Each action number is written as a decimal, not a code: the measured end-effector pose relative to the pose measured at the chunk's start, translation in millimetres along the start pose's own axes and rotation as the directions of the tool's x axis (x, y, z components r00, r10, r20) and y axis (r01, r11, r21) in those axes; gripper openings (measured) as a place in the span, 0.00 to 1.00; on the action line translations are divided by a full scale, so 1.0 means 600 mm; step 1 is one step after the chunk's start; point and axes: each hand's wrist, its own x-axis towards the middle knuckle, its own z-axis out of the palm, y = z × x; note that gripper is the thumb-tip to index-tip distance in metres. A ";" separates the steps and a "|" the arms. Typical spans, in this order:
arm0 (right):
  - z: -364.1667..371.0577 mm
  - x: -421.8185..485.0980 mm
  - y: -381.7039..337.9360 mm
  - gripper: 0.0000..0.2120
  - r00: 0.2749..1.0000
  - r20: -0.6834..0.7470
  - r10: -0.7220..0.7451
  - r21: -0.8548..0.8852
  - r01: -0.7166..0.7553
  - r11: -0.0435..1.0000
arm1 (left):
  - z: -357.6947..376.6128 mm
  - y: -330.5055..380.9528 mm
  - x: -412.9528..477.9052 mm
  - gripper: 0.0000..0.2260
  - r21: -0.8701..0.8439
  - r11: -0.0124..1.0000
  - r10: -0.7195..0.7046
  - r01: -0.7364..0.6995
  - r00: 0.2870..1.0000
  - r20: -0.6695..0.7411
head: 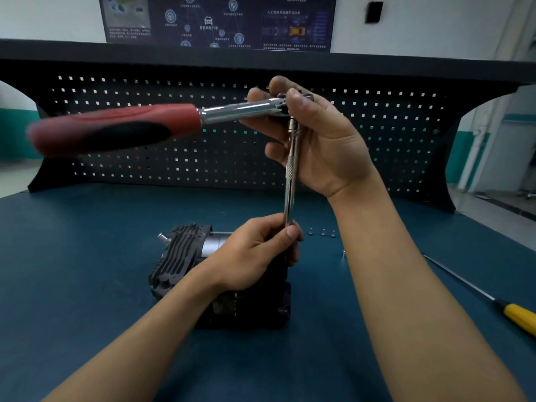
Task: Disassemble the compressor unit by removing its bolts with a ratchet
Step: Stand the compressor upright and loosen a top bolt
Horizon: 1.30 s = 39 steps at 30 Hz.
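The right hand (316, 140) curls around the head of the red-and-black-handled chrome ratchet (162, 123). The left hand (258, 256) pinches its slim steel extension bar (290, 181) just above the black finned compressor unit (179, 256).

Poster (217, 21) on the wall ahead of me: dark blue with white Chinese print, most of it too small and blurred for me to read.
Under the car icon (208, 20) at the poster's centre: I make out 智能网联汽车.
Heading (287, 12) on the poster's right part: looks to me like 人工智能和机器学习技术; a character or two is uncertain.
Captions under the round icons (170, 16): I cannot read them.
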 end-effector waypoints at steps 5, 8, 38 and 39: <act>-0.002 0.000 0.000 0.05 0.997 -0.075 -0.020 -0.082 0.014 0.997 | 0.002 0.002 0.002 0.13 0.022 1.000 -0.017 0.017 1.000 -0.022; -0.006 0.001 0.000 0.04 0.990 -0.134 -0.041 -0.122 0.024 0.992 | 0.003 0.005 0.002 0.13 0.049 0.998 -0.024 0.025 0.999 -0.028; 0.012 0.018 0.031 0.09 0.617 -0.376 -0.692 -0.908 -0.395 0.141 | 0.009 0.016 0.007 0.15 0.113 0.992 -0.045 0.055 0.994 -0.095; 0.012 0.017 0.029 0.09 0.607 -0.384 -0.696 -0.898 -0.422 0.126 | 0.009 0.016 0.006 0.15 0.117 0.992 -0.044 0.055 0.994 -0.096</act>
